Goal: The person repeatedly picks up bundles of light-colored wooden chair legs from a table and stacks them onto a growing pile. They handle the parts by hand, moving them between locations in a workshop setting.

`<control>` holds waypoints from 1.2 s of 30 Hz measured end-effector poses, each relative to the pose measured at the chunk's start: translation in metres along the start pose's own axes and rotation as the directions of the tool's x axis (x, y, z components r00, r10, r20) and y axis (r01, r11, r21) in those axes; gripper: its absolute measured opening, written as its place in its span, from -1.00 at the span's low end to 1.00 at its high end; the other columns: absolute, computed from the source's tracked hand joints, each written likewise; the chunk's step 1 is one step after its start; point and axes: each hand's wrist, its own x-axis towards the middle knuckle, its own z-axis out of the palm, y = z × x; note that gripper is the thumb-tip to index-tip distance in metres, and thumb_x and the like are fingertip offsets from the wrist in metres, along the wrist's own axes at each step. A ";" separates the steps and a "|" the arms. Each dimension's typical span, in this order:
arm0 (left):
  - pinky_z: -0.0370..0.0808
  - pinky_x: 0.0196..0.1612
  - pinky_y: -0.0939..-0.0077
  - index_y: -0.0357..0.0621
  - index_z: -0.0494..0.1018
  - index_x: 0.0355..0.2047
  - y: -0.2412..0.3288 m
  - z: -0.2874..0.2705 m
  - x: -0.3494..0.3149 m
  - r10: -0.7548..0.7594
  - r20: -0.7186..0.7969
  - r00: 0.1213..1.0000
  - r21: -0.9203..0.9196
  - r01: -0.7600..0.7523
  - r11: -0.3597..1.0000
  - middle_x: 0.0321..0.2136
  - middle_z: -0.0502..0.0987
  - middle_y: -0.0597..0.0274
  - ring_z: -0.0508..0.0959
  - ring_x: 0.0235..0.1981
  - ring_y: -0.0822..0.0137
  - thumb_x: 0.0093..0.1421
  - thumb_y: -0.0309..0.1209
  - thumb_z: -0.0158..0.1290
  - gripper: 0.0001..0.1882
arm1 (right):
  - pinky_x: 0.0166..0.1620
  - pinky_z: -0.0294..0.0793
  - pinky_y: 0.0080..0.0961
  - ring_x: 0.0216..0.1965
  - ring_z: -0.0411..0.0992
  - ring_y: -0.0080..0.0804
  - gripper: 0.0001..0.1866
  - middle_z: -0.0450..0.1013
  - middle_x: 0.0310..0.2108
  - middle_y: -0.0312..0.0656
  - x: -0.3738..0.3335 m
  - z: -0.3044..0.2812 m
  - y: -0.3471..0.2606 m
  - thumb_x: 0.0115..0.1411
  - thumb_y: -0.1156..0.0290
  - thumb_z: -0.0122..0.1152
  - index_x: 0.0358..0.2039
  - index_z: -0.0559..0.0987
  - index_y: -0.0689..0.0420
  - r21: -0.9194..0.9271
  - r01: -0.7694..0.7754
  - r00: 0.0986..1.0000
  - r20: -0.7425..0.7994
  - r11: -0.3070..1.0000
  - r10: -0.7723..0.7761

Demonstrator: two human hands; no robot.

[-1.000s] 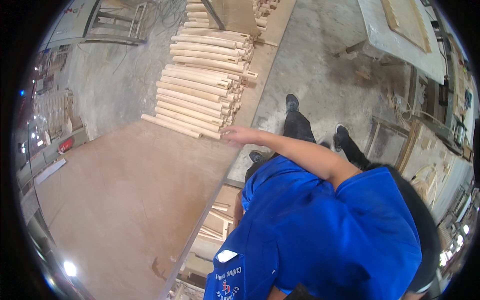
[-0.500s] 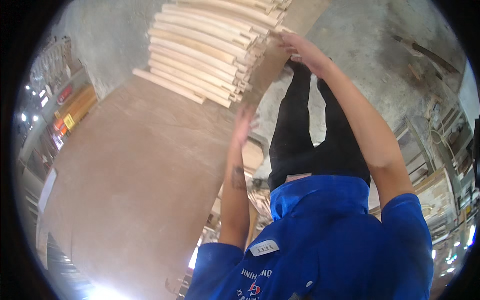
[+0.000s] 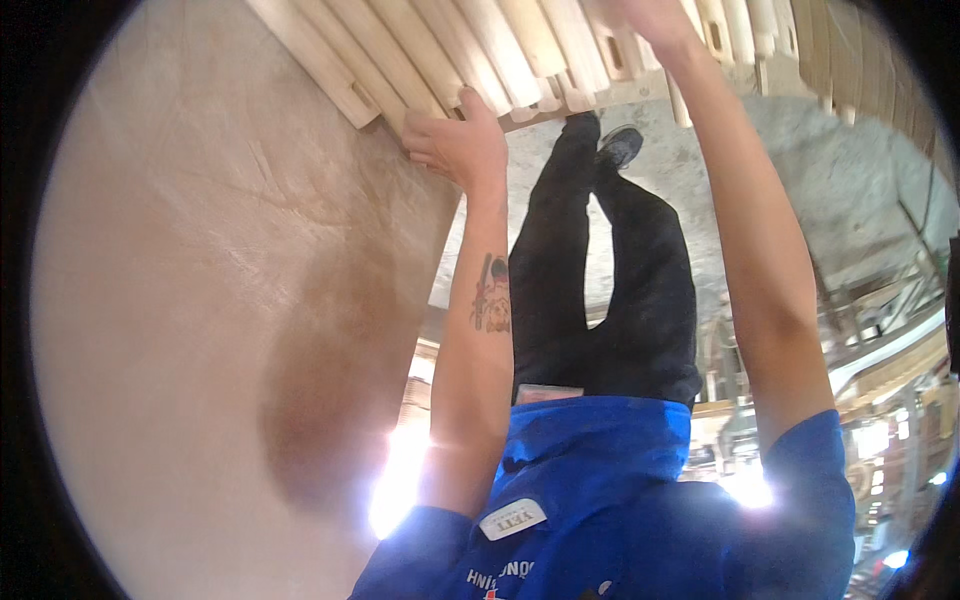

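Observation:
A row of pale wooden sticks (image 3: 455,50), several with slots cut near their ends, lies side by side along the upper edge of the view. My left hand (image 3: 462,142) is closed at the near end of one stick on the left of the row, its thumb on top and its fingers curled by the end. Farther right, my right hand (image 3: 655,22) is over the stick ends. It is smeared by motion and partly cut off by the top edge, so its fingers are hard to make out.
A broad brown board surface (image 3: 200,300) spreads under and left of the sticks, its edge running past my left forearm. More wooden pieces (image 3: 870,80) stand at the upper right. Concrete floor (image 3: 780,150) shows around my feet, with timber clutter at the right.
My view has shifted nearer the sticks, which now fill the top. My left hand has gone from open beside the pile to closed at a stick end. The right hand remains by the stick ends.

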 end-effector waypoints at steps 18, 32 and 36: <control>0.29 0.13 0.13 -0.48 0.18 0.15 -0.121 -0.037 0.066 0.098 0.148 0.984 0.050 -0.106 0.993 0.11 0.28 -0.34 0.31 0.12 -0.21 0.14 0.23 -0.07 -0.07 | -0.21 0.29 -0.50 -0.37 0.25 -0.54 -0.49 0.30 -0.35 -0.34 0.022 0.026 -0.054 0.27 -0.05 -0.06 0.03 0.35 0.08 -0.014 -0.284 0.887 0.377 0.959 0.268; 0.02 0.31 0.34 -0.45 -0.11 0.28 0.002 -0.093 0.018 -0.111 0.323 0.940 -0.630 0.301 0.716 0.27 0.03 -0.20 0.11 0.29 0.05 0.13 0.07 0.11 0.02 | 0.37 -0.16 -0.47 0.36 -0.07 -0.33 -0.32 -0.02 0.35 -0.09 0.035 0.006 -0.083 0.36 0.03 -0.22 0.29 0.10 0.29 0.214 -0.275 0.802 0.589 0.937 0.101; 0.05 0.29 0.35 -0.43 -0.08 0.27 0.005 -0.068 0.006 -0.024 0.408 0.912 -0.762 0.355 0.542 0.24 0.10 -0.18 0.16 0.26 0.06 0.11 0.03 0.14 0.00 | -0.09 0.24 -0.61 -0.18 0.26 -0.59 -0.38 0.32 -0.23 -0.35 0.026 0.008 -0.077 0.33 0.10 -0.09 0.27 0.17 0.21 0.285 -0.414 0.822 0.526 0.865 0.220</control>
